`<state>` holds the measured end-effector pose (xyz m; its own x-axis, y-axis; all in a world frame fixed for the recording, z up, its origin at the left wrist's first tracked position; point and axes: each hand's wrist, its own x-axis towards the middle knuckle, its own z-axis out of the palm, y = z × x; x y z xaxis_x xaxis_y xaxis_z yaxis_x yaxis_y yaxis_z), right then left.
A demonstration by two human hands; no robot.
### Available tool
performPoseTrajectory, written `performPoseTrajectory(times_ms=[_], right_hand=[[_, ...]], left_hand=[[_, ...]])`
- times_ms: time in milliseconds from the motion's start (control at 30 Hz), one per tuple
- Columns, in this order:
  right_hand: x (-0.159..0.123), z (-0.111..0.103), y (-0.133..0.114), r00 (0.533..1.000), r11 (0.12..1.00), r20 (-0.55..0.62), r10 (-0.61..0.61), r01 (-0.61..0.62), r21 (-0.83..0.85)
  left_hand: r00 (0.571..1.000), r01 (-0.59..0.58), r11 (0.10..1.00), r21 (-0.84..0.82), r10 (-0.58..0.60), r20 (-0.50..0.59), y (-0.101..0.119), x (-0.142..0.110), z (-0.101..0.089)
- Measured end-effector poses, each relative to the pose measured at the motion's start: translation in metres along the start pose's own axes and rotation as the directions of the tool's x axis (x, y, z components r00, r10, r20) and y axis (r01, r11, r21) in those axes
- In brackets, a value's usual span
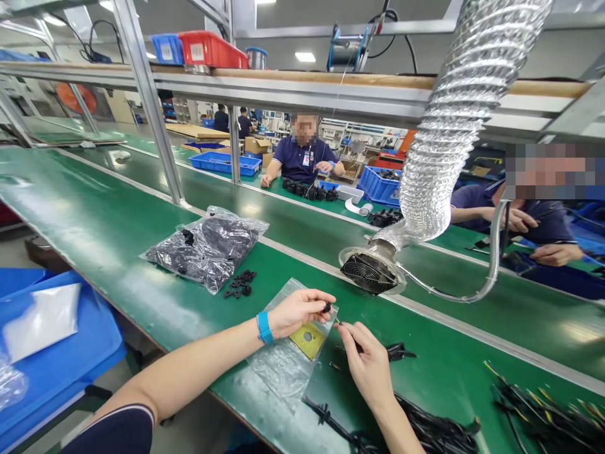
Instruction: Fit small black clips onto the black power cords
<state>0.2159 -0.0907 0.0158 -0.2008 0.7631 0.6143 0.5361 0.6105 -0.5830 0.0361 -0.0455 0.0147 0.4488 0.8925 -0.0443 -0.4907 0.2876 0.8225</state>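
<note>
- A small black part [327, 307] sits at the fingertips of the left hand [300, 310], above the table [113, 233]; thumb and fingers are closed on it.
- From the right grip, this part lies to the left and slightly farther from the person. The left hand is the nearer, since it carries the part.
- The right hand [363, 356] has thumb and forefinger pinched together on what looks like a thin black cable [338, 322]. Its visible end slants away and leftward, its long axis aimed roughly at the part.
- The two are very close; whether the tip touches the part cannot be told.
- Beneath the hands lies a clear plastic bag [276, 369], with a yellow square pad [307, 340] near its far end.
- Left of the left hand, loose black pieces [240, 284] lie beside a larger filled bag [208, 246].
- Black cables [435, 425] are bundled by the right forearm; more, with coloured wire ends, lie farther right.
- Beyond the hands hangs a fan [371, 272] on a silvery duct [428, 170].
</note>
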Motion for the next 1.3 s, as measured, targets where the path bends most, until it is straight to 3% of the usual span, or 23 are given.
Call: performPoseTrajectory(times_ms=[200, 533, 700, 900, 1133, 1300], right_hand=[[0.000, -0.001, -0.001, 0.996, 0.997, 0.040, 0.073, -0.074, 0.017], [-0.001, -0.002, 0.001, 0.996, 0.998, 0.064, 0.067, -0.068, 0.002], [-0.002, -0.001, 0.001, 0.997, 0.999, 0.074, 0.034, -0.033, -0.021], [-0.001, 0.000, -0.001, 0.998, 0.996, 0.067, -0.018, 0.024, -0.089], [-0.004, 0.001, 0.003, 0.992, 0.970, 0.117, -0.050, 0.076, -0.229], [-0.008, 0.003, 0.010, 0.976, 0.948, 0.199, -0.091, 0.146, -0.282]], left_hand=[[0.999, 0.017, 1.000, 0.007, -0.017, 0.030, 0.002, -0.002, 0.005], [0.999, -0.027, 0.997, 0.068, 0.024, 0.034, 0.001, -0.003, 0.008], [0.997, -0.083, 0.981, 0.177, 0.082, 0.013, 0.003, -0.004, 0.009], [0.992, -0.125, 0.899, 0.419, 0.101, 0.080, 0.004, -0.008, 0.010], [0.987, -0.159, 0.867, 0.472, 0.132, 0.089, -0.006, -0.008, 0.006], [0.963, -0.251, 0.737, 0.627, 0.254, 0.087, -0.009, -0.012, 0.008]])
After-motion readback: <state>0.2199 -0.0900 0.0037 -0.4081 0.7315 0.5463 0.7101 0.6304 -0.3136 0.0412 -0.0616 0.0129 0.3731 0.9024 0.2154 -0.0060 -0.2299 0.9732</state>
